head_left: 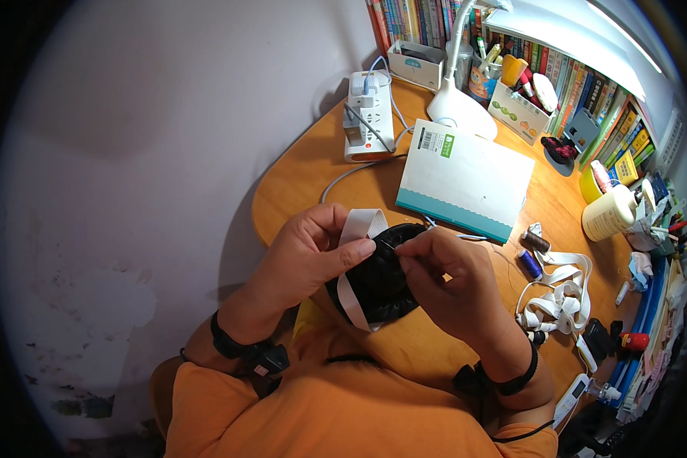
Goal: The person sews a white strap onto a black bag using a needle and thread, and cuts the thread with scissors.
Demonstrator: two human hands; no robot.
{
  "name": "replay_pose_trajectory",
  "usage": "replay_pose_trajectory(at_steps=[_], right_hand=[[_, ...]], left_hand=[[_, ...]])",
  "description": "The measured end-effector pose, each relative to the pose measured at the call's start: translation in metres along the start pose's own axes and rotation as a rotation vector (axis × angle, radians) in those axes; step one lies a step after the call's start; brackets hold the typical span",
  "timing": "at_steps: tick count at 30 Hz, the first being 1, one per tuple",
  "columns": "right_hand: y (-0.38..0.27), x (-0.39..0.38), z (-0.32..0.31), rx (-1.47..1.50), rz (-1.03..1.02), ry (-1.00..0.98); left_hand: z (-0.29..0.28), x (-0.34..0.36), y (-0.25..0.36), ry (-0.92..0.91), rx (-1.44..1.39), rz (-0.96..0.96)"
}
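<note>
- A black gathered fabric piece [382, 276] is held between the two hands, just right of the left thumb and left of the right fingertips.
- A white elastic band [365, 221] is looped at the left hand's fingers, its lower stretch passing beneath the left thumb along the fabric.
- Band and fabric are pinched by the left hand [301, 248], its thumb laid across the front.
- Thumb and forefinger of the right hand [454, 278] are brought together at the fabric's upper edge; a thin, needle-like sliver [389, 245] is seen at their tips, though its grip cannot be told.
- Beyond the hands, a white-and-teal booklet [466, 179] is laid on the wooden desk [290, 183].
- Right of the right hand, a blue thread spool [530, 264] and bundled white elastic [563, 301] are placed.
</note>
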State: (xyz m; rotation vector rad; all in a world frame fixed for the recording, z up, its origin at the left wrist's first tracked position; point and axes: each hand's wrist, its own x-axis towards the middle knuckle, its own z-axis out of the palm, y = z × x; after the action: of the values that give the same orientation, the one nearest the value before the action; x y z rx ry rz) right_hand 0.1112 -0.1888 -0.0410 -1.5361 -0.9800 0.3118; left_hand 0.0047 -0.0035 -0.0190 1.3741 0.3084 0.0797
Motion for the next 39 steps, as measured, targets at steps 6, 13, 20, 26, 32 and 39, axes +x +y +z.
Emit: replay_pose_trajectory(at_steps=[6,13,20,26,32,39], right_hand=[[-0.004,0.0,-0.002,-0.047,0.02,-0.003],[-0.001,-0.005,0.005,-0.045,0.071,-0.009],[-0.002,-0.008,0.012,0.074,0.061,0.043],[0.007,-0.007,0.014,0.021,-0.092,0.102],[0.011,-0.007,0.017,0.064,-0.118,0.123],[0.005,-0.003,0.015,0.059,-0.116,0.14]], left_hand=[[0.003,0.0,-0.001,0.016,0.127,0.067],[0.012,0.001,-0.003,0.143,0.682,0.452],[0.019,0.006,-0.008,0.174,0.85,0.726],[0.025,0.005,-0.011,0.18,0.801,0.743],[0.029,0.004,-0.019,0.093,0.693,0.797],[0.023,0.008,-0.019,0.168,0.771,0.821]])
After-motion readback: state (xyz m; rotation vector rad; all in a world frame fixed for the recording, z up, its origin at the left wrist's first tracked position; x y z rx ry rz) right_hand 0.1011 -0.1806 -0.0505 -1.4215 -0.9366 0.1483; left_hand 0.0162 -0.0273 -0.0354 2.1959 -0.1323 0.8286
